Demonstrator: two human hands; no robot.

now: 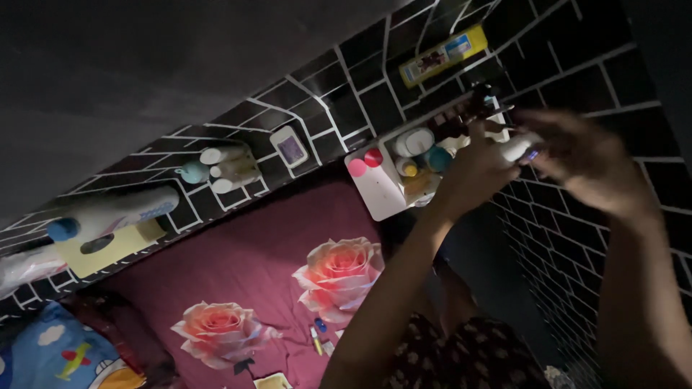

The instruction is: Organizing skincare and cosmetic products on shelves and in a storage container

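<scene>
Right hand [587, 162]: blurred, fingers curled on small white bottle [520, 148].
Left hand [479, 173]: closed on same bottle.
Below hands: maroon rose-print bedsheet [274, 259].

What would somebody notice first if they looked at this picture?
Probably the big pink roses printed on the dark red bedsheet at the bottom middle. Next, the two hands at the upper right, left hand and right hand, both around a small white bottle. Behind them, a black wall with white brick lines carries a shelf crowded with little jars.
</scene>
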